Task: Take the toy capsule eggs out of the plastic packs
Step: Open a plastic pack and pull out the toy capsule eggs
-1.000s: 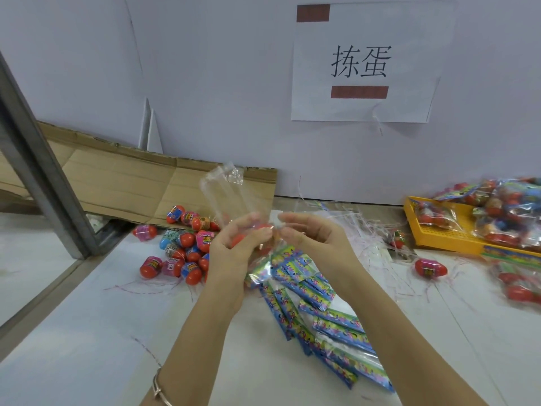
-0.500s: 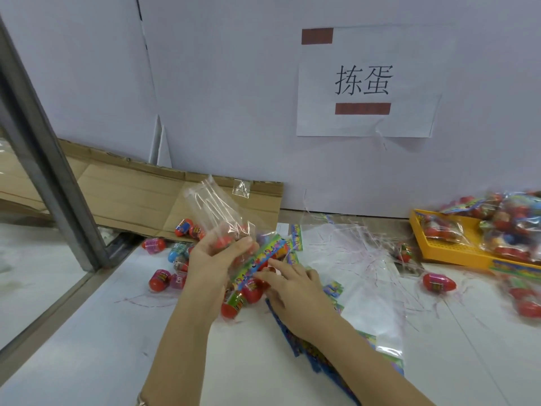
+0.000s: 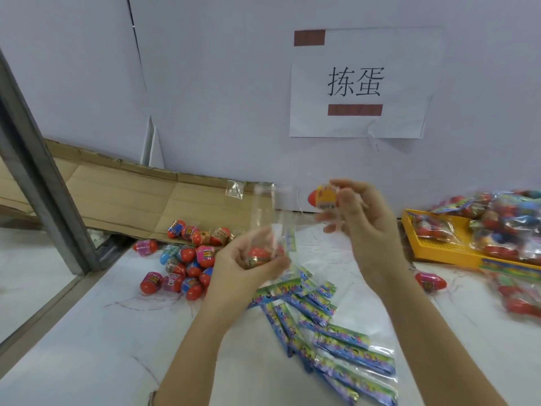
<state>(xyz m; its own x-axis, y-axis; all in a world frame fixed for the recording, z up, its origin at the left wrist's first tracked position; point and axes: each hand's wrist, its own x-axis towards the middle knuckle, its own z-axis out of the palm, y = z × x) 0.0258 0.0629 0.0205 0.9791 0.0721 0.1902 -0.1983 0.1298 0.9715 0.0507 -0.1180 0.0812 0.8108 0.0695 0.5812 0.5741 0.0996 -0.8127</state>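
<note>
My left hand (image 3: 247, 263) grips a clear plastic pack (image 3: 268, 212) that stands up from my palm, with a red capsule egg (image 3: 259, 254) still inside it. Raised to the right of the pack, my right hand (image 3: 361, 212) pinches a red egg with a yellow label (image 3: 323, 196) at its fingertips. A heap of loose red, pink and blue capsule eggs (image 3: 184, 260) lies on the white surface to the left. One lone red egg (image 3: 430, 282) lies to the right of my right forearm.
Emptied packs with coloured header cards (image 3: 330, 338) are piled under my forearms. A yellow tray (image 3: 433, 253) of full packs (image 3: 503, 221) sits at the right. Flattened cardboard (image 3: 117, 197) leans at the back left beside a metal post (image 3: 38, 177). A paper sign (image 3: 360, 83) hangs on the wall.
My right hand came up from the pile of emptied packs and now holds an egg up beside the pack. The left hand keeps its grip on the pack, now more upright.
</note>
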